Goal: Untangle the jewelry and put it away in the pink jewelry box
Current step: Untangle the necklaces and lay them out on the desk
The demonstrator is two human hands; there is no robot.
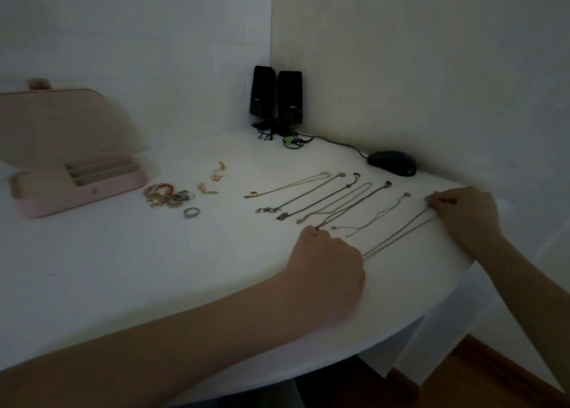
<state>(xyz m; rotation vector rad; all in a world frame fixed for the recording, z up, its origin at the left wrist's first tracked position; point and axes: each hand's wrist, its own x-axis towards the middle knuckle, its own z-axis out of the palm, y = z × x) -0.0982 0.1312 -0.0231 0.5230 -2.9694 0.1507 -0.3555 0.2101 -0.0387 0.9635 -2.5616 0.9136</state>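
— So, what do we see on the white rounded table [123, 268]?

— We see an open pink jewelry box [83, 188] at far left, lid raised. Just right of it lie a small heap of tangled rings and bracelets [166, 195], a silver ring [192, 212] and gold earrings [212, 179]. Thin metal necklace chains [308, 196] lie in slanted rows across the middle.

— And our hands?

— Our left hand [328, 262] is curled, pinching the near end of one chain. Our right hand [462, 213] pinches the far end of a long doubled silver chain [401, 233] near the table's right edge.

— Anything else?

— Two black speakers [276, 99] and a black computer mouse [391, 162] by the wall.
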